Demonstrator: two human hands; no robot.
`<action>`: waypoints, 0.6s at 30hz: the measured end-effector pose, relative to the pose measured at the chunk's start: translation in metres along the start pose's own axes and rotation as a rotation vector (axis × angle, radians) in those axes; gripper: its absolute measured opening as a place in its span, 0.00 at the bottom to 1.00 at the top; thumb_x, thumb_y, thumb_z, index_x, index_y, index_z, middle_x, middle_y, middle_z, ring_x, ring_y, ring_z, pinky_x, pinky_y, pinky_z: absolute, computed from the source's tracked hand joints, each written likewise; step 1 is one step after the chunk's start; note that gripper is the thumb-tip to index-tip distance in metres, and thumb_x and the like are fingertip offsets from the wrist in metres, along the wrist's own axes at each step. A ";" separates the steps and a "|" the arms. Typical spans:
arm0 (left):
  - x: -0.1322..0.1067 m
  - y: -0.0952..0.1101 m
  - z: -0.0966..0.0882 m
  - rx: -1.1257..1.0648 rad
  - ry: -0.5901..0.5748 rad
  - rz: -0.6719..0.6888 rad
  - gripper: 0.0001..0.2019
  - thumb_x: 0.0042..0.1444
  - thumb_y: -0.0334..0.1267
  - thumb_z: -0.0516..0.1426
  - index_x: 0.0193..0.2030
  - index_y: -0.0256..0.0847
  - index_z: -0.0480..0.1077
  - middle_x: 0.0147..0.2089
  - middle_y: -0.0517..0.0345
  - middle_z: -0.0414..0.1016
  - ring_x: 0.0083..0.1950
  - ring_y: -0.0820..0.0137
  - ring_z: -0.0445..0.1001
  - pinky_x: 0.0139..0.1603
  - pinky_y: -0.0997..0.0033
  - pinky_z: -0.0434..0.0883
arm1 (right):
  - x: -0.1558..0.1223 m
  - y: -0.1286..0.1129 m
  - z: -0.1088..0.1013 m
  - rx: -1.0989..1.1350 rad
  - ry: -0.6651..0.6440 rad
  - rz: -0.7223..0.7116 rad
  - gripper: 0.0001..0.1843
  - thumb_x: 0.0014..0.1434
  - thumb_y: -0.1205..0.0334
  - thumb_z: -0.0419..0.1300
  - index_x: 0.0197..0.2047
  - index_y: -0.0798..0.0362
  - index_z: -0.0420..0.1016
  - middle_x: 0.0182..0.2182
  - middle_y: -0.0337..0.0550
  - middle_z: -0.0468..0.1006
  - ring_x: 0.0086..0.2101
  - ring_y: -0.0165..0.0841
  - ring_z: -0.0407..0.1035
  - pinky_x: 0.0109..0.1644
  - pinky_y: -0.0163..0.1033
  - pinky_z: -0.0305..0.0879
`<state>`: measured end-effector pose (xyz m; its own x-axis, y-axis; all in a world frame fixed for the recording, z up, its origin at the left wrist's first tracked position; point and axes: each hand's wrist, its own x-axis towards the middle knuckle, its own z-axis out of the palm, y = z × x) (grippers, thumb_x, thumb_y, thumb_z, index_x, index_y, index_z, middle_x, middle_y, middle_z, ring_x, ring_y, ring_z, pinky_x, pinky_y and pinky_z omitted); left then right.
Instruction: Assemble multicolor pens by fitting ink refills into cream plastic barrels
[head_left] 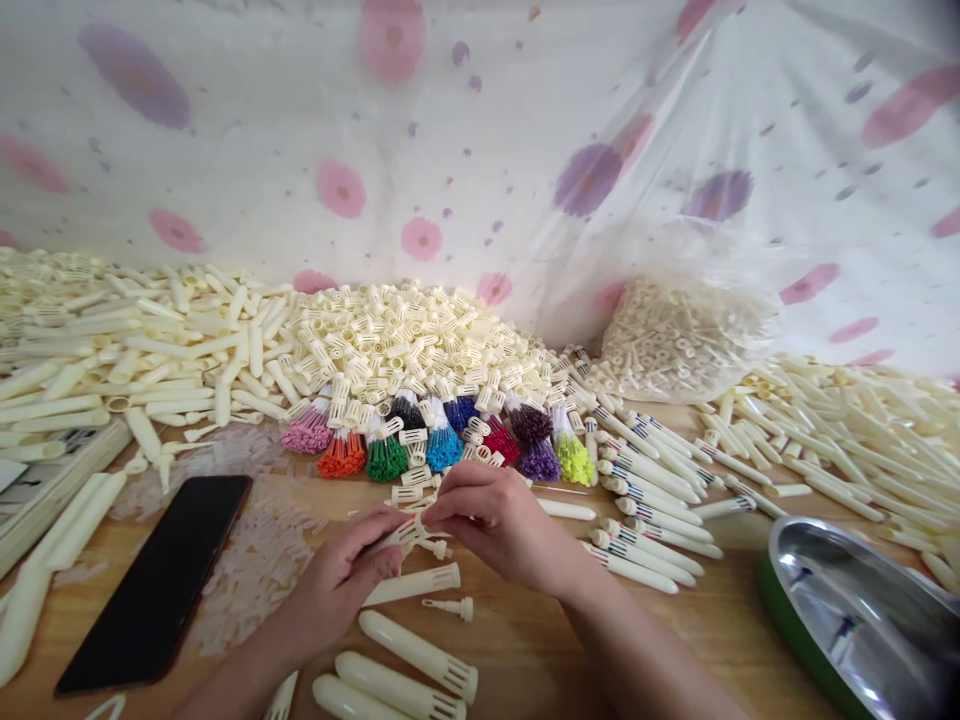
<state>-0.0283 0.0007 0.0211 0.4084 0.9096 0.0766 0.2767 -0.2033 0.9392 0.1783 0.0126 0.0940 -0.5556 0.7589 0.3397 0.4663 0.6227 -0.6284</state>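
My left hand (352, 570) is closed around a cream slotted pen barrel (409, 530), its slotted end pointing right. The thumb and fingers of my right hand (495, 520) pinch at that end; a speck of orange shows there, but the fingertips hide what they hold. Just below lie a cream pen tube (416, 583), a small pointed cream piece (450, 607) and several slotted barrels (420, 650). Beyond my hands stand bundles of coloured sticks, among them orange (341, 455), green (386, 457), light blue (444, 448) and yellow (573, 460).
A black phone (161, 580) lies at left beside scattered clear pieces (247, 560). Behind are heaps of slotted caps (420, 335) and tubes (150, 340), plus a bag of small parts (682, 340). Multicolour pens (652, 540) and a green-sided metal tray (795, 610) are at right.
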 end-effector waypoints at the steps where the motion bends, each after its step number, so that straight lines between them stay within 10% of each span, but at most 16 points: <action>1: 0.000 0.001 0.000 0.038 0.034 0.026 0.13 0.56 0.41 0.54 0.47 0.46 0.72 0.45 0.53 0.74 0.42 0.65 0.74 0.41 0.69 0.73 | 0.000 0.001 0.001 0.030 0.009 0.020 0.09 0.58 0.68 0.56 0.32 0.54 0.78 0.28 0.43 0.74 0.29 0.29 0.67 0.32 0.31 0.62; 18: -0.003 0.010 -0.001 0.156 0.054 0.088 0.13 0.56 0.39 0.54 0.47 0.48 0.72 0.45 0.54 0.74 0.48 0.65 0.72 0.47 0.68 0.72 | 0.002 0.007 -0.006 0.091 -0.131 -0.050 0.10 0.60 0.66 0.54 0.34 0.55 0.77 0.29 0.45 0.74 0.30 0.29 0.67 0.33 0.33 0.62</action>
<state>-0.0280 -0.0034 0.0305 0.3905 0.9033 0.1779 0.3754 -0.3327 0.8651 0.1844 0.0199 0.0943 -0.6644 0.6921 0.2819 0.3748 0.6349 -0.6756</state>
